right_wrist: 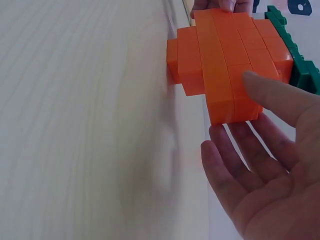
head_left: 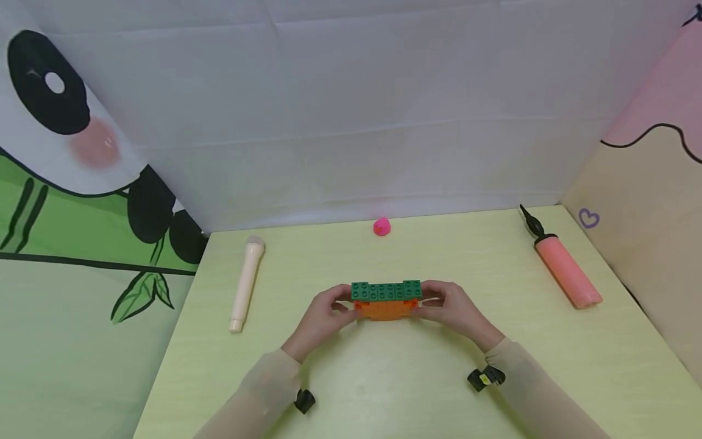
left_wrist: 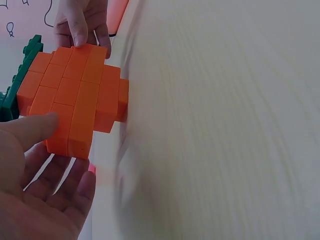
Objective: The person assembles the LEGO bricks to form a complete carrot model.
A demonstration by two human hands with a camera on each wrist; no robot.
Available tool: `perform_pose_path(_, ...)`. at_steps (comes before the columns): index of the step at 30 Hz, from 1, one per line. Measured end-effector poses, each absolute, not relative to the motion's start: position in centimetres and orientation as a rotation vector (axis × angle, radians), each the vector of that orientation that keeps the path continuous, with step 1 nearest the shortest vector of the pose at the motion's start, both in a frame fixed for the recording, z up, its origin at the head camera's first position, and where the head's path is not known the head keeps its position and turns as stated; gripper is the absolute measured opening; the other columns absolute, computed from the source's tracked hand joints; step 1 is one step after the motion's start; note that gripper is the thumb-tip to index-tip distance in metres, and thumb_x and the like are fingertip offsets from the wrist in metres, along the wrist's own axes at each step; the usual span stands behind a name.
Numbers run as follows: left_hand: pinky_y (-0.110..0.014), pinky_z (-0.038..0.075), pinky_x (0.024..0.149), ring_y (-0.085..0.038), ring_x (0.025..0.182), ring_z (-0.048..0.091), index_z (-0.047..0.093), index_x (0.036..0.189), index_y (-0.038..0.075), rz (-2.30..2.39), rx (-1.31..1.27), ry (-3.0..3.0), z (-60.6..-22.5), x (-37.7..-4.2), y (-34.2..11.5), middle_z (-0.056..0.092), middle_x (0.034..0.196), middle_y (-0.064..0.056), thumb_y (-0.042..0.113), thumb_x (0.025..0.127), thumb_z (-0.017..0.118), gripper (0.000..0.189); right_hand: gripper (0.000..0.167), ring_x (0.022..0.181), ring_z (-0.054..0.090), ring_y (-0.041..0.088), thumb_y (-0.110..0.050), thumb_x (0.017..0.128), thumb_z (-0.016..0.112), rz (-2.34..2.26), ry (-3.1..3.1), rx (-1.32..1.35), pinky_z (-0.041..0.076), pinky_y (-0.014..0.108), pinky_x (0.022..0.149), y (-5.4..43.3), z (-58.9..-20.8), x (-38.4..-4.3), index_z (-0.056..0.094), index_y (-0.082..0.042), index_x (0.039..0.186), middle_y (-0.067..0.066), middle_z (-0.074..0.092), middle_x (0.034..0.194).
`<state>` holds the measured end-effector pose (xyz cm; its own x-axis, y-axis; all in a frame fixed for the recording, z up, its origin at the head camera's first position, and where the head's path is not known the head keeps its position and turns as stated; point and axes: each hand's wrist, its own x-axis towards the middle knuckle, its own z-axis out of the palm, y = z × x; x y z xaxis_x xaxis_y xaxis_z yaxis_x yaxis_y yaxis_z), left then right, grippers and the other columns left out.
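Observation:
A toy-brick model (head_left: 386,310) stands at the middle of the table between both hands, its body built of orange bricks with a row of green studded bricks (head_left: 386,291) across the top. The left hand (head_left: 329,314) holds its left side, thumb (left_wrist: 42,129) on the near face and fingers behind. On the opposite side the right hand (head_left: 452,308) grips it the same way, its thumb (right_wrist: 260,87) pressed to the orange bricks (right_wrist: 225,55). In both wrist views the model's narrow bottom is close to the tabletop; whether it touches cannot be told.
To the left lies a pale microphone-shaped stick (head_left: 248,283). A small pink toy (head_left: 381,227) sits near the back edge of the table (head_left: 384,390). At the right lies a pink hand pump (head_left: 567,271) with a black nozzle. Printed cloth walls border the back and sides.

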<state>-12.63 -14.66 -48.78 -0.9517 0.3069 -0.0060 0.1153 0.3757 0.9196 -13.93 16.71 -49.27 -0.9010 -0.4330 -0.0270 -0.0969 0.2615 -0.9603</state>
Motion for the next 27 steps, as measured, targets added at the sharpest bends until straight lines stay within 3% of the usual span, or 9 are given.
perform_pose_path(12, -0.038, 0.056, 0.092, -0.019, 0.11, 0.065, 0.071, 0.127, 0.015, 1.615, 0.376, 2.434, -49.4, -12.8, -14.9, 0.072, 0.117, 0.003, 0.009, 0.093, 0.081, 0.037, 0.04, 0.11, 0.071, 0.035, -0.005, 0.088, 0.084, -1.682, 2.238, -0.484, 0.059, 0.032, 0.088, 16.7, -49.5, -14.1, 0.07, 0.0, 0.126, 0.013, 0.072, 0.12)
perform_pose_path(23, -0.033, 0.057, 0.092, -0.023, 0.109, 0.068, 0.069, 0.131, 0.01, 1.705, 0.264, 2.377, -49.0, -13.4, -14.9, 0.07, 0.125, -0.004, 0.011, 0.097, 0.076, 0.035, 0.043, 0.108, 0.072, 0.029, -0.013, 0.092, 0.082, -1.717, 2.273, -0.378, 0.058, 0.03, 0.09, 16.2, -49.4, -14.7, 0.07, 0.001, 0.131, 0.015, 0.072, 0.125)
perform_pose_path(27, -0.032, 0.058, 0.09, -0.024, 0.105, 0.07, 0.07, 0.129, 0.007, 1.751, 0.2, 2.351, -49.2, -13.7, -14.7, 0.072, 0.121, -0.007, 0.012, 0.098, 0.075, 0.032, 0.042, 0.107, 0.073, 0.027, -0.015, 0.094, 0.081, -1.755, 2.245, -0.312, 0.058, 0.029, 0.09, 15.9, -49.6, -14.9, 0.07, 0.0, 0.132, 0.014, 0.073, 0.123)
